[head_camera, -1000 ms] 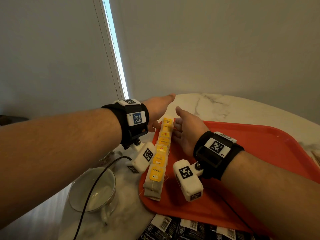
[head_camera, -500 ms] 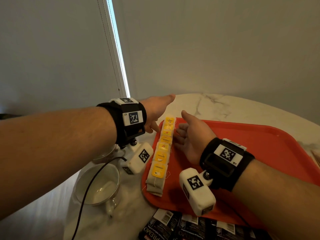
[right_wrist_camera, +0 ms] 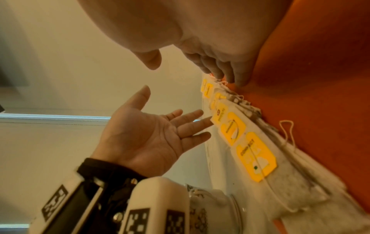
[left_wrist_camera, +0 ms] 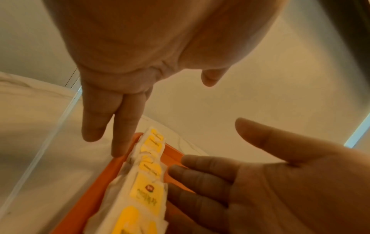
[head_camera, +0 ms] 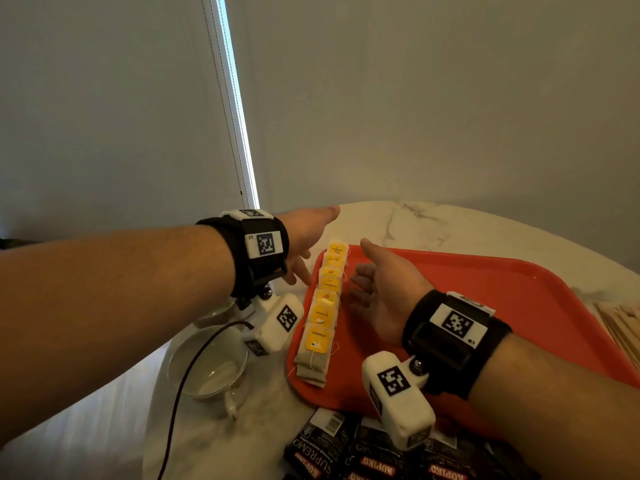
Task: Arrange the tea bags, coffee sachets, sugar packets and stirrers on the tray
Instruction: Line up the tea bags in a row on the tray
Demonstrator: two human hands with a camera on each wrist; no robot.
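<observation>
Nearest you on the tabletop, the black coffee sachets lie off the tray, so they are left to place; the stirrers at its right edge too. On the tray's left side the tea bags lie in one overlapping row. Your right hand and left hand flank that row, fingers straight, holding nothing. I see no sugar packets.
</observation>
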